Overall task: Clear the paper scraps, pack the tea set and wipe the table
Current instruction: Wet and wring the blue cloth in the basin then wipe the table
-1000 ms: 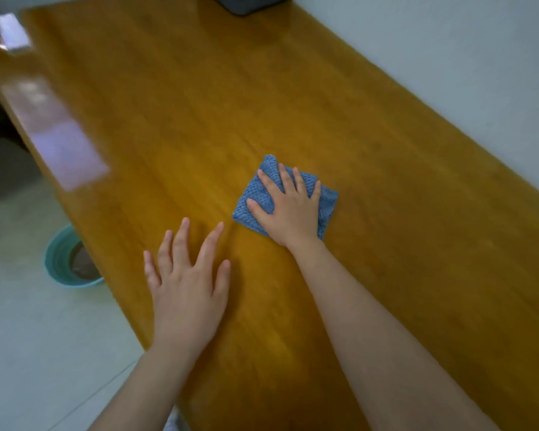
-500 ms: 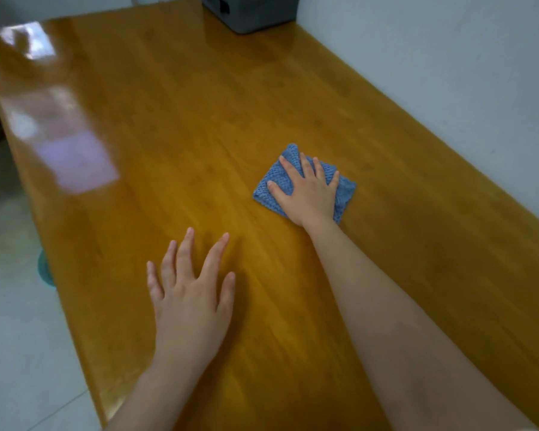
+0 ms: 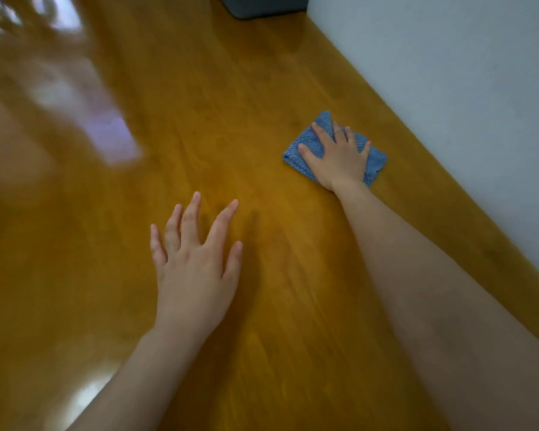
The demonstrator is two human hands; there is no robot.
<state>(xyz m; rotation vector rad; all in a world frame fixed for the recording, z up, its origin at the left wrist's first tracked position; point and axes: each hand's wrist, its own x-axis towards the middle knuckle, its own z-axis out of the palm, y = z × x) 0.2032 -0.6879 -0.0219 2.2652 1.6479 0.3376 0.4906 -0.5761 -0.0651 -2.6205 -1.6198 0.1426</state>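
A folded blue knitted cloth [image 3: 376, 160] lies flat on the glossy wooden table [image 3: 218, 119], to the right and close to the wall. My right hand [image 3: 339, 157] presses down on it with the fingers spread over the top, arm stretched forward. My left hand [image 3: 193, 265] rests palm down on the bare wood nearer to me, fingers apart, holding nothing. No paper scraps or tea set pieces show on the table.
A dark grey box [image 3: 262, 6] stands at the far end of the table against the white wall [image 3: 448, 73], which runs along the table's right edge. The left side of the picture is blurred, with bright reflections on the wood.
My right hand has slid the blue cloth away from me and to the right, toward the wall. My left hand stays flat on the wood. The view has swung right, off the floor.
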